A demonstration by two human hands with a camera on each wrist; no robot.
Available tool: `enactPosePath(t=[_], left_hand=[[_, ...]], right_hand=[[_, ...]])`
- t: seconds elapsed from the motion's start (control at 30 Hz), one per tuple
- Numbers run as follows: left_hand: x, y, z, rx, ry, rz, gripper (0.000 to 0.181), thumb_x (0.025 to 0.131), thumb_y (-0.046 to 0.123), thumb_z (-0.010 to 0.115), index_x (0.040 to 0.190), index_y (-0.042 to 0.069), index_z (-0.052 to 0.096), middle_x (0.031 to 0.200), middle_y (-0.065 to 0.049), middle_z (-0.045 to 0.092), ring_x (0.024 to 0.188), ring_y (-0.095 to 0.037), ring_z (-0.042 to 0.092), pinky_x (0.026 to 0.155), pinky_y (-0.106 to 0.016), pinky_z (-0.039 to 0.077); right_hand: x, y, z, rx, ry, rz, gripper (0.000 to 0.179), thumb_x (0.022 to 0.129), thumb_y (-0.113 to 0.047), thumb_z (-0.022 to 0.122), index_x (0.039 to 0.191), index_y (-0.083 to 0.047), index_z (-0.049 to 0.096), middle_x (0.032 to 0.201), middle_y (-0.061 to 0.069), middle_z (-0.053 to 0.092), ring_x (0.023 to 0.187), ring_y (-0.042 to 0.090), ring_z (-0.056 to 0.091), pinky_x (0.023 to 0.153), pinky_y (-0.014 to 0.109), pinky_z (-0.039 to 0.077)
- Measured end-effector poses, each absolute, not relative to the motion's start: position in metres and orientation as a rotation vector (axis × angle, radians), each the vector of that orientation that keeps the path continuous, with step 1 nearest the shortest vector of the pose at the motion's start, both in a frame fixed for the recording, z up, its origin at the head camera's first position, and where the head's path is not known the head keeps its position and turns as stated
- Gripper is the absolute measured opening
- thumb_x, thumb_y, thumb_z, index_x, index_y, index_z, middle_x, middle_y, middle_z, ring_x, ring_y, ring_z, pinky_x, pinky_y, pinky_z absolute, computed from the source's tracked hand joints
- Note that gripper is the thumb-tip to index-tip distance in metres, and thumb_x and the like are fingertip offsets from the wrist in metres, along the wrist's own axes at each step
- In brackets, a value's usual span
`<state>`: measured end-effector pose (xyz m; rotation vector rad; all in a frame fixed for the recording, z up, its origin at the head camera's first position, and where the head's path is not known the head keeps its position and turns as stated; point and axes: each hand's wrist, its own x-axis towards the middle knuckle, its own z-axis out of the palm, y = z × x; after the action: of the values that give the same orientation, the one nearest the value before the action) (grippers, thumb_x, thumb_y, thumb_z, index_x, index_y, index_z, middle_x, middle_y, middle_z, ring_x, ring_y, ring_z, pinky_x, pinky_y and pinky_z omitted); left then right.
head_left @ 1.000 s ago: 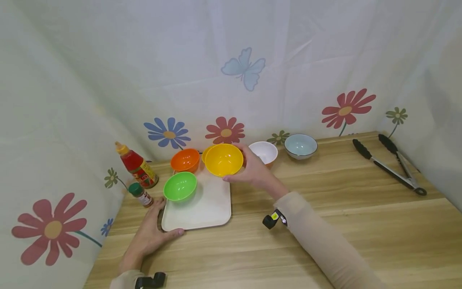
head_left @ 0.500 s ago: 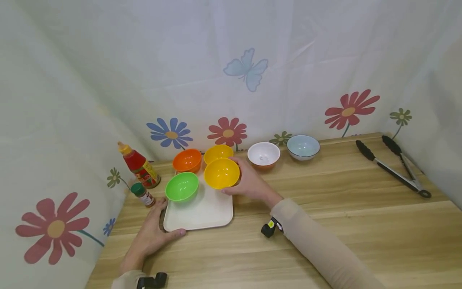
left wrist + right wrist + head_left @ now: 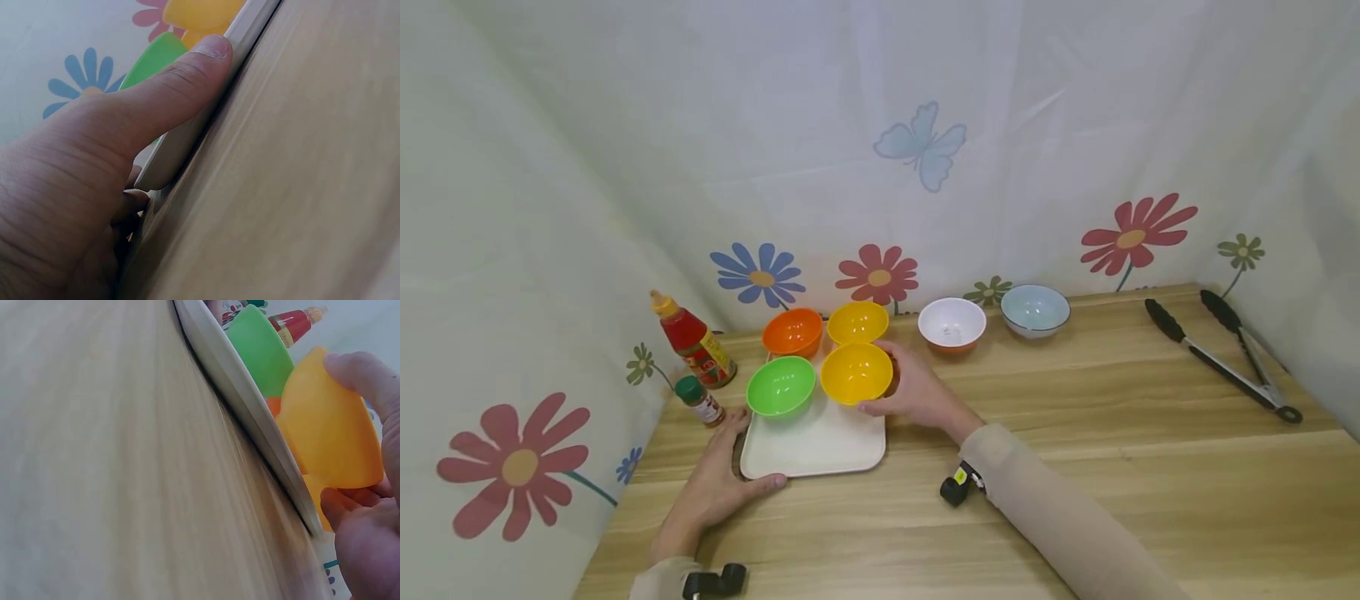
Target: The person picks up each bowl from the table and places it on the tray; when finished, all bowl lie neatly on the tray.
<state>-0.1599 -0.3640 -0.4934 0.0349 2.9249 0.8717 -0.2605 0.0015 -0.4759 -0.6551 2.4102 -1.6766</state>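
My right hand [image 3: 917,385] grips the front yellow bowl [image 3: 856,375] by its right side, thumb nearest me and fingers on the far side. The right wrist view shows this bowl's outer wall [image 3: 331,434] close against the tray. My left hand [image 3: 718,483] holds the near left corner of a white tray [image 3: 812,450]; its thumb [image 3: 187,75] lies along the front rim and its fingers are at the left edge. Also on the tray stand a green bowl [image 3: 781,387], an orange bowl [image 3: 793,333] and a second yellow bowl [image 3: 858,321].
Left of the tray stand a red sauce bottle [image 3: 700,346] with a yellow cap and a green-capped spice jar [image 3: 702,402]. A white bowl [image 3: 952,323] and a pale blue bowl [image 3: 1035,310] sit at the back. Black-tipped tongs [image 3: 1232,367] lie far right. A printed curtain [image 3: 1000,183] borders the table.
My right hand has brought its yellow bowl towards me and down, from over the rear yellow bowl to beside the green one. The left hand stays at the tray corner.
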Motion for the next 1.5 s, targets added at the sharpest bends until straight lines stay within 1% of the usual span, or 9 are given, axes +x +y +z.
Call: enactPosePath(t=[0.27,0.43,0.57,0.67,0.87,1.03,1.27,1.37,1.5], left_hand=[[-0.159,-0.363,-0.492,0.042,2.929,0.86,0.14,0.077,0.075,0.092,0.178,0.009,0.02,0.185,-0.025,0.013,0.169,-0.054,0.01,0.133,-0.079,0.016],[-0.159,-0.363,-0.49,0.055,2.936,0.855,0.14,0.078,0.075,0.092,0.178,0.008,0.02,0.185,-0.025,0.013,0.169,-0.053,0.011,0.133,-0.078,0.016],[-0.156,-0.363,-0.49,0.055,2.934,0.848,0.139,0.078,0.074,0.092,0.177,0.007,0.021,0.185,-0.026,0.013,0.169,-0.054,0.01,0.133,-0.078,0.016],[-0.154,-0.364,-0.49,0.049,2.931,0.846,0.139,0.078,0.074,0.092,0.177,0.007,0.021,0.185,-0.025,0.013,0.169,-0.054,0.01,0.133,-0.078,0.016],[-0.156,-0.363,-0.49,0.052,2.943,0.843,0.138,0.077,0.075,0.092,0.177,0.009,0.023,0.185,-0.025,0.014,0.169,-0.053,0.011,0.133,-0.078,0.016],[-0.158,-0.363,-0.491,0.069,2.953,0.857,0.137,0.077,0.074,0.093,0.177,0.009,0.024,0.184,-0.025,0.015,0.169,-0.052,0.012,0.134,-0.077,0.016],[-0.16,-0.364,-0.493,0.077,2.95,0.885,0.137,0.078,0.072,0.093,0.177,0.009,0.023,0.185,-0.024,0.015,0.17,-0.051,0.009,0.134,-0.077,0.015],[-0.16,-0.364,-0.492,0.075,2.948,0.88,0.137,0.078,0.073,0.093,0.177,0.01,0.023,0.185,-0.024,0.015,0.17,-0.051,0.009,0.134,-0.077,0.014],[-0.158,-0.364,-0.491,0.071,2.946,0.875,0.137,0.078,0.073,0.093,0.177,0.01,0.023,0.185,-0.025,0.015,0.17,-0.052,0.009,0.134,-0.077,0.014]], right_hand=[[-0.262,0.003,-0.479,-0.708,2.385,-1.651,0.106,0.086,-0.036,0.099,0.171,-0.017,0.039,0.163,0.0,0.056,0.143,0.022,0.058,0.131,0.049,0.045],[-0.264,0.004,-0.479,-0.727,2.385,-1.644,0.106,0.087,-0.038,0.098,0.172,-0.018,0.038,0.165,-0.001,0.054,0.146,0.021,0.056,0.132,0.049,0.043],[-0.264,0.004,-0.48,-0.746,2.37,-1.637,0.11,0.087,-0.041,0.098,0.174,-0.018,0.034,0.168,-0.002,0.051,0.148,0.021,0.054,0.132,0.048,0.043],[-0.264,0.004,-0.48,-0.752,2.337,-1.669,0.111,0.087,-0.039,0.098,0.174,-0.018,0.033,0.169,-0.003,0.05,0.149,0.021,0.054,0.131,0.047,0.044],[-0.263,0.008,-0.476,-0.722,2.318,-1.74,0.109,0.089,-0.033,0.098,0.174,-0.013,0.033,0.173,0.005,0.047,0.149,0.028,0.056,0.129,0.05,0.048],[-0.265,0.015,-0.469,-0.722,2.347,-1.753,0.108,0.089,-0.035,0.097,0.174,-0.012,0.034,0.171,0.01,0.048,0.15,0.032,0.054,0.128,0.053,0.048],[-0.269,0.028,-0.455,-0.682,2.339,-1.824,0.104,0.092,-0.034,0.095,0.174,-0.019,0.034,0.171,0.011,0.049,0.155,0.038,0.051,0.129,0.057,0.046],[-0.27,0.036,-0.447,-0.691,2.333,-1.863,0.1,0.093,-0.035,0.094,0.173,-0.024,0.035,0.17,0.008,0.05,0.156,0.036,0.05,0.131,0.056,0.044],[-0.273,0.05,-0.435,-0.726,2.353,-1.893,0.099,0.093,-0.037,0.094,0.173,-0.027,0.036,0.167,0.005,0.053,0.154,0.032,0.052,0.13,0.057,0.044]])
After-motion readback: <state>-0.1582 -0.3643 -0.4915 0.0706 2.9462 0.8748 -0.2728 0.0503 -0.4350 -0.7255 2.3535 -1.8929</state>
